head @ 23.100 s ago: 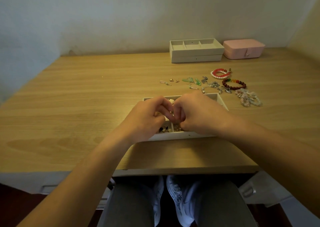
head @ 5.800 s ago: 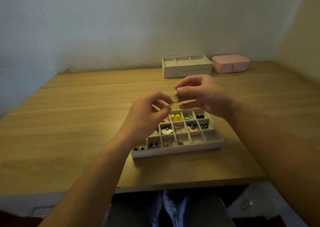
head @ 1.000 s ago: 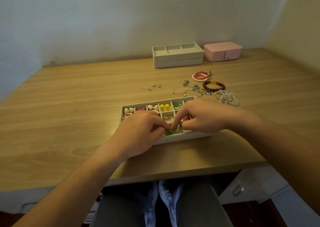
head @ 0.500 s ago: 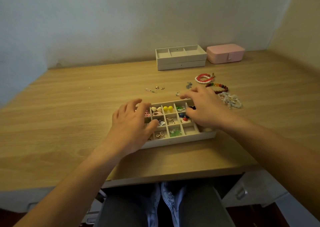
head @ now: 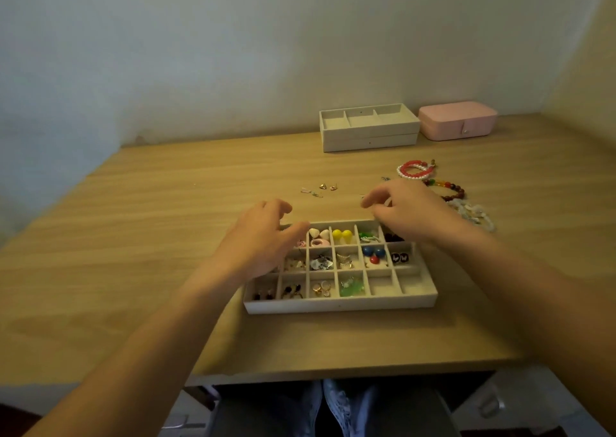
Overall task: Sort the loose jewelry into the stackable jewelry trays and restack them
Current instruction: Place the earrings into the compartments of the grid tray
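Head view: tray [head: 340,305] largely filled; bracelets [head: 413,169] and earrings [head: 322,188] lie loose mid-desk [head: 166,236]; left hand [head: 260,246] and right hand [head: 410,213] hover relaxed, empty.

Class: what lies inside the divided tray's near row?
Left to right in the tray: dark studs, black-and-gold earrings, pale gold earrings, green pieces, then two bare cells. Nothing in this row is covered; the left hand hides cells farther back.

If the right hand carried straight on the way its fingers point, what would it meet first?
The right hand would likely reach the small loose earrings on the table; depth is unclear.
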Action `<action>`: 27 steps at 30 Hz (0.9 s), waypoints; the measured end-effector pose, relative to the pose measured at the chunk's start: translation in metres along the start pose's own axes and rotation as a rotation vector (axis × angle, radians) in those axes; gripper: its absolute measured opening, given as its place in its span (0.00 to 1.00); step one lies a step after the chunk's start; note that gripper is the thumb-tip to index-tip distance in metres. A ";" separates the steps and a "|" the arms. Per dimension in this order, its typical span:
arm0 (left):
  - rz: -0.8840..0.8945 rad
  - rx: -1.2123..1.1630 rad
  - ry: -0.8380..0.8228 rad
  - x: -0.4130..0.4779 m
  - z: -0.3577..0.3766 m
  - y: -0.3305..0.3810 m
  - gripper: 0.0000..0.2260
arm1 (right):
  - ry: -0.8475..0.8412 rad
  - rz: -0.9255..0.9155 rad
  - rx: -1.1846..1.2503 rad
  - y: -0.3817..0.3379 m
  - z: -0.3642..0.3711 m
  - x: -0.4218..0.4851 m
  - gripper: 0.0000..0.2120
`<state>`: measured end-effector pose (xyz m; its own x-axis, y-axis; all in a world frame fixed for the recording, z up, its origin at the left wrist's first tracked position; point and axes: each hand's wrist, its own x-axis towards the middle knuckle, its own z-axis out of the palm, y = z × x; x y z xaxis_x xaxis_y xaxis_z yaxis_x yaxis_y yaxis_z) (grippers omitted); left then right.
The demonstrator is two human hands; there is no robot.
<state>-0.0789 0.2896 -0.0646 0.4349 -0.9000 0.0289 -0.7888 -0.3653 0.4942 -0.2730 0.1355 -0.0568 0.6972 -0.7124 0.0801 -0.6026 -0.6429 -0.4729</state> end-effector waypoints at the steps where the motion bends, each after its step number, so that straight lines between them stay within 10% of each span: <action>1: 0.003 -0.034 -0.002 0.011 -0.001 0.004 0.24 | 0.017 0.007 0.017 0.003 0.000 0.011 0.11; 7: 0.004 -0.294 0.017 0.071 0.002 0.025 0.10 | 0.118 0.060 0.164 0.021 0.004 0.064 0.11; 27: 0.065 -0.449 -0.046 0.122 0.014 -0.009 0.11 | -0.140 -0.114 0.037 0.013 0.018 0.129 0.03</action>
<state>-0.0249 0.1792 -0.0774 0.3632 -0.9309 0.0383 -0.5428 -0.1780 0.8208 -0.1833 0.0402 -0.0688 0.8092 -0.5874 0.0130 -0.5034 -0.7045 -0.5002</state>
